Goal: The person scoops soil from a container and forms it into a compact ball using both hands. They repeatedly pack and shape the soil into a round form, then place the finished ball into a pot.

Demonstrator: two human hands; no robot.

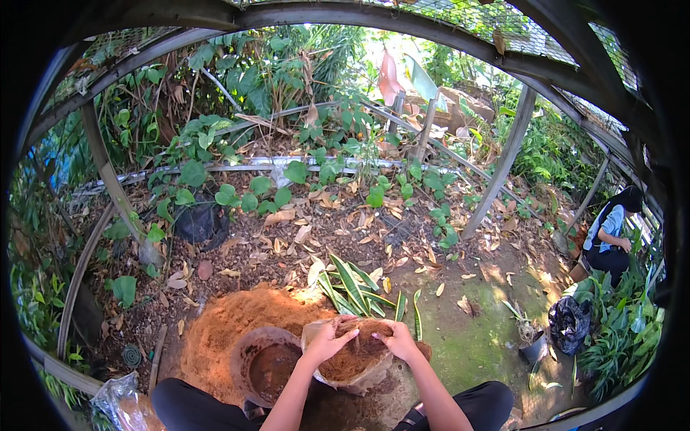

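A clear plastic bag (372, 377) filled with brown coconut fibre (345, 362) stands on the ground between my knees. My left hand (333, 340) lies over its upper left side, and my right hand (396, 340) is at its upper right side. Both hands touch the fibre or the bag's rim; what the fingers hold is partly hidden. Close at the left stands a round plastic pot (242, 372) with brown matter inside. Behind it spreads a heap of orange-brown coir (215, 334). Cut snake plant leaves (350, 283) lie just beyond the bag.
At the far right a person (609, 231) crouches among green plants. Near them are a black plastic bag (570, 323) and a tipped dark pot (535, 347). A crumpled clear bag (121, 401) lies lower left. Wooden posts (501, 161) and leaf litter stretch ahead.
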